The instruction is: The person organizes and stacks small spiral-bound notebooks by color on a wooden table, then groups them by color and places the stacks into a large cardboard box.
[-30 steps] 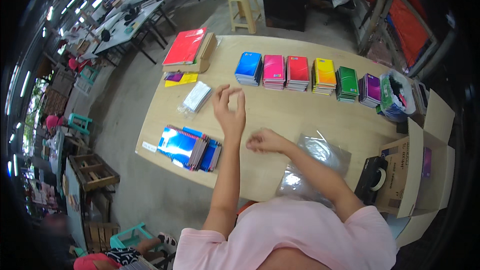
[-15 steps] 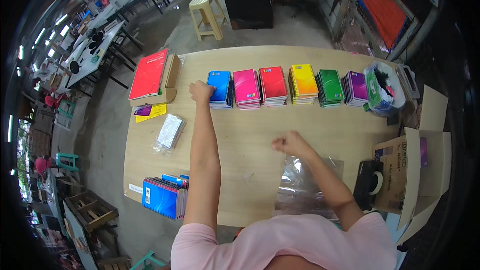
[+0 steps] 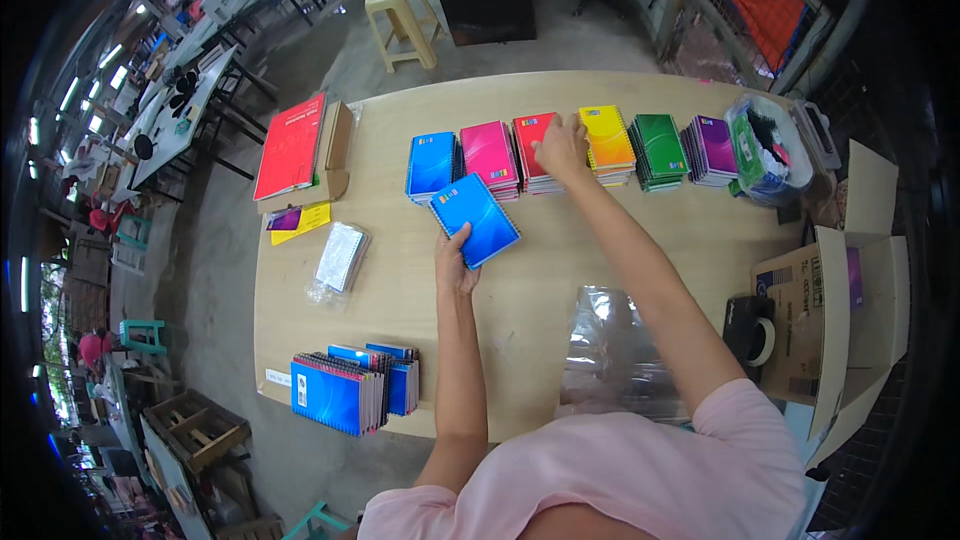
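A blue spiral notebook (image 3: 475,220) is gripped at its lower left edge by my left hand (image 3: 457,258), tilted above the table in front of the stacks. My right hand (image 3: 563,149) is over the right edge of the red notebook stack (image 3: 532,130), its fingers apart, beside the yellow notebook stack (image 3: 606,138). Whether its fingertips touch a cover I cannot tell. To the left stand the pink stack (image 3: 487,154) and the blue stack (image 3: 431,163); to the right, the green stack (image 3: 658,147) and the purple stack (image 3: 712,146).
Larger blue notebooks (image 3: 328,398) stand at the table's near left. Clear plastic sheets (image 3: 610,365) lie near my right arm. A wrapped pack (image 3: 342,257), a red notebook (image 3: 290,148), a plastic tub (image 3: 770,155), a tape dispenser (image 3: 745,332) and an open carton (image 3: 800,305) line the sides.
My left hand has lifted a blue notebook off the blue stack and brought it nearer and rightward. My right hand has moved from above the plastic sheets to the red stack.
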### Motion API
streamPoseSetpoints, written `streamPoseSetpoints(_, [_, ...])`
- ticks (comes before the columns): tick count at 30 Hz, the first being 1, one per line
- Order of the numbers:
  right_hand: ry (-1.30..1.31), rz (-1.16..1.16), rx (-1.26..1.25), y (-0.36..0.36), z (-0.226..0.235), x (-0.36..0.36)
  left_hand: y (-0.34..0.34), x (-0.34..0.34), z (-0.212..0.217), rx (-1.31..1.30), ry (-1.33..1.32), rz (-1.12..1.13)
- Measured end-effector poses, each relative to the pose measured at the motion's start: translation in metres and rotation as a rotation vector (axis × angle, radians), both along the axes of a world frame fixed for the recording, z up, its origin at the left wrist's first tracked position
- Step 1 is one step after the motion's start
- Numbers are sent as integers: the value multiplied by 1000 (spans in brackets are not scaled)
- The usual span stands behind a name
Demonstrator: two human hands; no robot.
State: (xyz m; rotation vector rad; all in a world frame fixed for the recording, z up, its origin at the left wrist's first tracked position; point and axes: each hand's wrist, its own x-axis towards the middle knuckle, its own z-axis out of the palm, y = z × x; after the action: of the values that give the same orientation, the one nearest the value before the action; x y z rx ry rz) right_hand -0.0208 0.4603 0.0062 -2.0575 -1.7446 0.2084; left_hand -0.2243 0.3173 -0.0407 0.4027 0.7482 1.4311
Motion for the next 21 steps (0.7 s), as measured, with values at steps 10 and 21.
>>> streamPoseSetpoints(10, [-79, 108, 251, -6, -3, 0, -20, 2, -5, -11, -10, 48])
streamPoseSetpoints(21, [-316, 758, -20, -3, -38, -72, -22, -14, -34, -56, 54, 110])
